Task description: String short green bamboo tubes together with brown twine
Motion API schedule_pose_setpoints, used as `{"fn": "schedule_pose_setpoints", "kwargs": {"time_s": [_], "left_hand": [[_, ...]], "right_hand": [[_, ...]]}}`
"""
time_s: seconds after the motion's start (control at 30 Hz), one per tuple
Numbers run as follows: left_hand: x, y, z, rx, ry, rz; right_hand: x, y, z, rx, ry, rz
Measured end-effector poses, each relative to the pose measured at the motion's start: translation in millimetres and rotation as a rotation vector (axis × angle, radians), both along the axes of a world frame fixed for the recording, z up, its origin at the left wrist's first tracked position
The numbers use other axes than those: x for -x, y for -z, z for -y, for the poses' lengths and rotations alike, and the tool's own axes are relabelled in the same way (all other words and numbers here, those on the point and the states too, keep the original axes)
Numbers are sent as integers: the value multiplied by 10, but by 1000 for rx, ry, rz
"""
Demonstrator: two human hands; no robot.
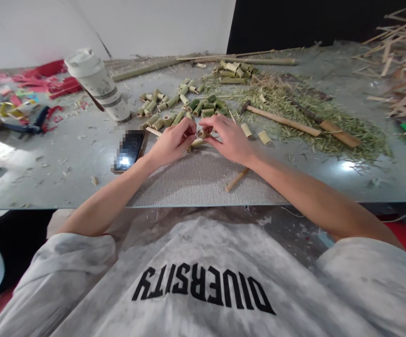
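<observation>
Bamboo segment (202, 134) | right hand (228, 136) pinches it | left hand (173, 142) curled, contents unclear | risk: loosened pinch could drop it among cut tubes (207, 113)

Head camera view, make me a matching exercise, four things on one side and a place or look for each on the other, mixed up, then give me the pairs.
Things
1. hammer
2. phone
3. lidded cup
4. small bamboo piece

Places and looks
A. at the fingertips of the right hand
B. lying on greenish shavings
C. dark-screened, beside the left forearm
D. white on top, dark bands around its side

Pairs: 1-B, 2-C, 3-D, 4-A
</observation>
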State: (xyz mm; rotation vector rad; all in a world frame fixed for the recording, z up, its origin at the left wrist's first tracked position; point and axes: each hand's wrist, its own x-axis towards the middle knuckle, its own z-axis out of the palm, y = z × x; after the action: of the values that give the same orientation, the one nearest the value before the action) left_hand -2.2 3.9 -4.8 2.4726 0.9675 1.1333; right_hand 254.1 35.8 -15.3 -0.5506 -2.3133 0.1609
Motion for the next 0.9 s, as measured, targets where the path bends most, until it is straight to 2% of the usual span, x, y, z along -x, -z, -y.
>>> {"fn": "schedule_pose_setpoints", "kwargs": {"time_s": [0.3, 0.73, 0.9], "left_hand": [[-56, -71, 91, -74, -93, -34], [-64, -50, 66, -83, -136, -83], [-82, -60, 66, -111, -140, -35]], "right_hand": [[9, 13, 17, -71, 0, 38], [34, -9, 67, -56, 18, 85], [57, -16, 46, -83, 46, 63]]}}
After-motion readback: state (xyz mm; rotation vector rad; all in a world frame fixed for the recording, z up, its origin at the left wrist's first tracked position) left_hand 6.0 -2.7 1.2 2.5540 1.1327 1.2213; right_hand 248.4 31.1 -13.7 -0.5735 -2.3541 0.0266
